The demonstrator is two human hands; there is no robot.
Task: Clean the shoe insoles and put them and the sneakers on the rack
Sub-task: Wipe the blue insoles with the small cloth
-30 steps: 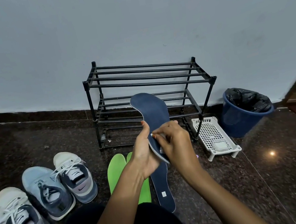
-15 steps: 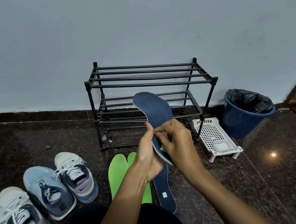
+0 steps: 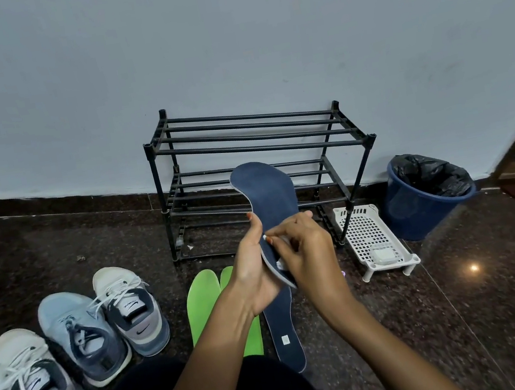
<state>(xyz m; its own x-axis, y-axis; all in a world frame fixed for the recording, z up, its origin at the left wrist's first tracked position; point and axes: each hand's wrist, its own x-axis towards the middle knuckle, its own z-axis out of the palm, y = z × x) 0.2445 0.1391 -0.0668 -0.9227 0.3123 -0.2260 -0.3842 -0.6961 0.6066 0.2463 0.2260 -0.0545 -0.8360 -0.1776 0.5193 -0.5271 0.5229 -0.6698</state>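
my left hand (image 3: 254, 266) curls round the blue insole (image 3: 267, 193) and holds it up. my right hand (image 3: 307, 249) pinches a small white thing (image 3: 280, 263) against it. green insoles (image 3: 203, 304) lie on the floor below. the rack (image 3: 251, 143) stands behind, by the wall. sneakers (image 3: 78, 331) sit at my left.

Swoosh logos (image 3: 143, 330) mark two sneakers (image 3: 33, 382) (tongue lettering (image 3: 131, 305) illegible).

Three sneakers (image 3: 34, 388) (image 3: 83, 337) (image 3: 130, 306), two navy insoles (image 3: 269, 193) (image 3: 283, 325), two green insoles (image 3: 204, 301) (image 3: 253, 337), one black rack (image 3: 250, 135), one blue bin (image 3: 420, 209), one white perforated tray (image 3: 371, 237).
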